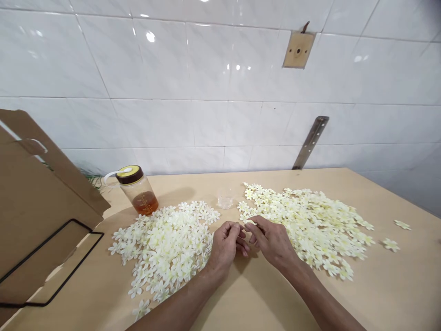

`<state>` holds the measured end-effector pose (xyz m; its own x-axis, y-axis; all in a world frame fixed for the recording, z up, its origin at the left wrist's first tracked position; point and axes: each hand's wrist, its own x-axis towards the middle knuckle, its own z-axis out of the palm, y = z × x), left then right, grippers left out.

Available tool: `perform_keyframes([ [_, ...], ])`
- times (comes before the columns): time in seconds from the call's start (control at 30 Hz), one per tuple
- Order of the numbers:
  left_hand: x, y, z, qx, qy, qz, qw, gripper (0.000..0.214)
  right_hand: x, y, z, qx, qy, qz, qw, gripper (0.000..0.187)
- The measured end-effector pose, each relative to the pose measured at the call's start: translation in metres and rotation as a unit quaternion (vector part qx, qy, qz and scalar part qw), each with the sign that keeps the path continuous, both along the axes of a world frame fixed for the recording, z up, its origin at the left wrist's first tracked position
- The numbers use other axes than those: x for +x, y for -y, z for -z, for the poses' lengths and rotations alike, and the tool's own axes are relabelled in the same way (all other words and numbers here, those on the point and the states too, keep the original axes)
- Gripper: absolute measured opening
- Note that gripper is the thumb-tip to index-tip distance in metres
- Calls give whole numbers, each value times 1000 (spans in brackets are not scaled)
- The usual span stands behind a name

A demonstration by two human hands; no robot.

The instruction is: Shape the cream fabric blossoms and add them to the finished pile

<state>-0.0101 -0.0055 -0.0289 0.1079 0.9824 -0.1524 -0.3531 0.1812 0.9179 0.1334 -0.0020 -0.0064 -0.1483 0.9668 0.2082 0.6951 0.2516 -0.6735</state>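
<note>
From the head camera, I saw both hands meeting just above the counter (396,285), in the bare strip between two heaps of pale fabric blossoms. The right hand (272,241) had thumb and forefinger closed on a single flower (251,222), lifted a little off the wood. The left hand (225,243) was curled, its fingertips close to that flower. I could not tell whether it gripped anything itself. I judged the flower was pinched at fingertip level so that both hands could work on it in plain sight.

The left heap (165,248) lay touching the left wrist, and the right heap (317,220) ran under the right hand's knuckles, so either was within easy reach. A small clear cup (225,200) stood just beyond the hands, between the heaps. A capped jar (138,189) with amber liquid in its bottom sat at the left heap's far corner.

To the left, a cardboard flap (34,202) and a black wire frame (51,262) hemmed in that side. The open room was toward me, and to the far right there were only two stray blossoms (391,244). The tiled wall (206,69) closed off the back edge.
</note>
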Motion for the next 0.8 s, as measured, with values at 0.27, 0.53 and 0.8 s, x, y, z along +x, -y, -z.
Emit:
perform_keyframes([
  [0.27, -2, -1, 1, 6, -12, 12, 1000, 34, 0, 1, 8, 128, 128, 23, 983, 43],
  [0.53, -1, 0, 2, 17, 3, 21, 1000, 36, -2, -1, 15, 120, 52, -66, 989, 28],
  [0.8, -3, 0, 2, 29, -2, 7, 1000, 33, 1, 1, 10, 61, -33, -99, 993, 45],
])
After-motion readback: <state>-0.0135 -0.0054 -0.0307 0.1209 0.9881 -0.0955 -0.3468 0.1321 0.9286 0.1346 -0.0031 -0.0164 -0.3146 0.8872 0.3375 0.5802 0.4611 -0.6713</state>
